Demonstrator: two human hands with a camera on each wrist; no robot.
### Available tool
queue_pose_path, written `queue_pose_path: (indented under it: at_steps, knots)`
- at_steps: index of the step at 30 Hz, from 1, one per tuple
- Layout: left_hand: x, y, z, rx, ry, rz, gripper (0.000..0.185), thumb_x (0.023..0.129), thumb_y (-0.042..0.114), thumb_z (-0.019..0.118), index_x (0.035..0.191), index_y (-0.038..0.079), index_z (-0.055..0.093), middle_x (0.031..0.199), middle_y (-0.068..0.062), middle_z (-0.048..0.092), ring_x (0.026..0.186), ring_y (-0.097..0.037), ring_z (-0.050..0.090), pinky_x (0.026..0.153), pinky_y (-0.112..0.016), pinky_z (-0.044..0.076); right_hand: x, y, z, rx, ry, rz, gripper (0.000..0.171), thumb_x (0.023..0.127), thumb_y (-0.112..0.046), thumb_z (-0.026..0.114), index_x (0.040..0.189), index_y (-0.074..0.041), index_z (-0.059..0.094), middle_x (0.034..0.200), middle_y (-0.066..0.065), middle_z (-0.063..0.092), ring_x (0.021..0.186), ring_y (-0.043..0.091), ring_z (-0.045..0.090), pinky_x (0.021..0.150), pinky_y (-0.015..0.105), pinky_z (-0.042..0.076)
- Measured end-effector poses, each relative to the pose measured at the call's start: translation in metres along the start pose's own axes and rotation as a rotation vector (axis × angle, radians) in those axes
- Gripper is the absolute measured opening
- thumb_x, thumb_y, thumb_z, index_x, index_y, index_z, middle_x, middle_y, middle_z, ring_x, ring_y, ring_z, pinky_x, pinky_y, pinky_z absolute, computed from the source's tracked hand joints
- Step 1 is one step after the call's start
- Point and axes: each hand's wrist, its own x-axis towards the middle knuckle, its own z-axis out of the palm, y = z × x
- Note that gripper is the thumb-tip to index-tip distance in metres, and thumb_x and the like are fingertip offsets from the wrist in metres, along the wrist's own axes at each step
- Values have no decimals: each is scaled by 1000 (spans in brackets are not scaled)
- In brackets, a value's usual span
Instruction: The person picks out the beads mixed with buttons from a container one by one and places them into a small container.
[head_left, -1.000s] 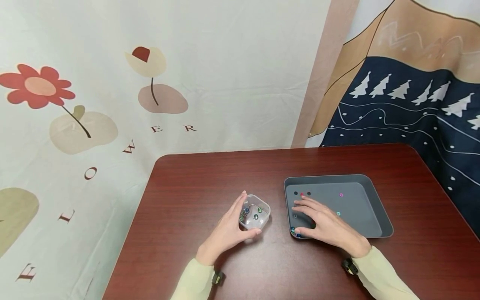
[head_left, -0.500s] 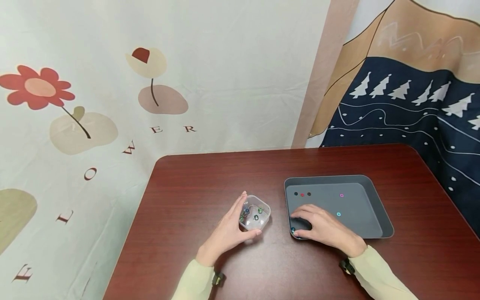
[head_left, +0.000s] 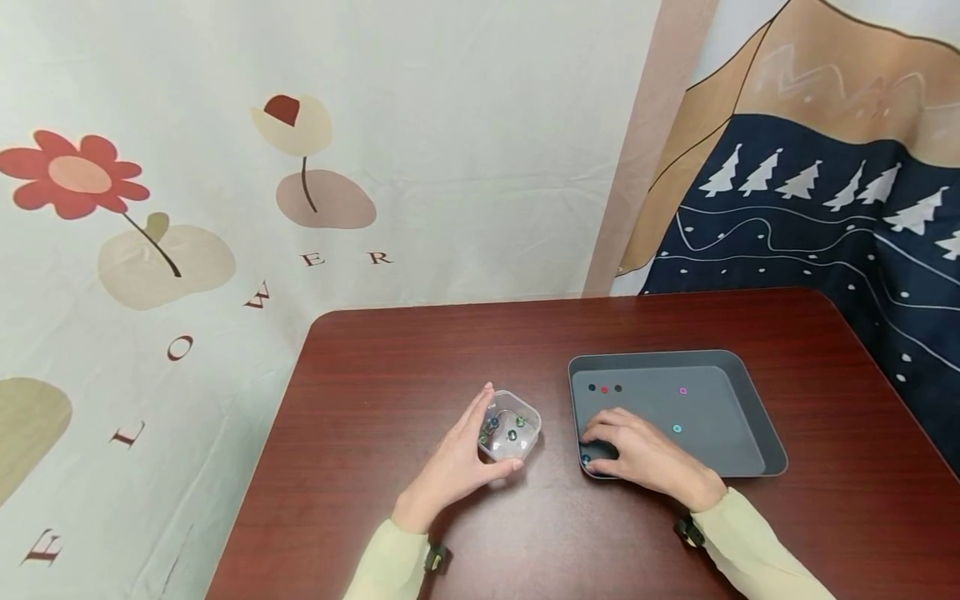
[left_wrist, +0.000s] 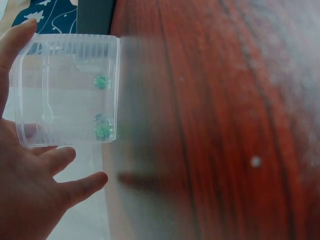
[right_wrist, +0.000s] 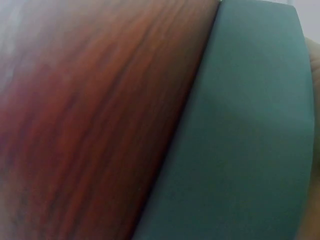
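My left hand holds a clear plastic box, thumb on the near side and fingers along the far left side. Several glass marbles lie inside it; green marbles show through its wall in the left wrist view. My right hand reaches down into the front left corner of a grey tray, with thumb and fingertips bent and apart. By its thumb tip lies a blue marble; the fingers hide the rest of that corner. In the right wrist view the tray's outer wall blocks the fingers.
Small dark dots and a red dot sit at the tray's far left, with a magenta ring and a cyan ring farther right. The brown table ends at a printed curtain.
My right hand has lowered into the tray's front left corner and its fingers have drawn back toward the thumb, uncovering the red dot. The left hand and box stay put.
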Motion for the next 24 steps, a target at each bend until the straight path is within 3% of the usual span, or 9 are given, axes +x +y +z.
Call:
queue_pose_path:
  at_steps: [14,24]
  knots:
    - [1,0,1,10,5,5,112,81,52,85,166,12,23,172,3,21,150,-23,37,118,-50,35,5,-1,2,-52,45,-75,17,83,-23,89,96,-16,80,99,-9,64,93,11,59,80,31,56]
    - [0,0,1,5,0,0,113,81,53,84,166,13,22,171,3,21,151,-22,35,119,-50,34,5,-1,3,-51,80,-96,13,84,-15,87,93,-16,79,97,-8,65,91,10,59,79,31,56]
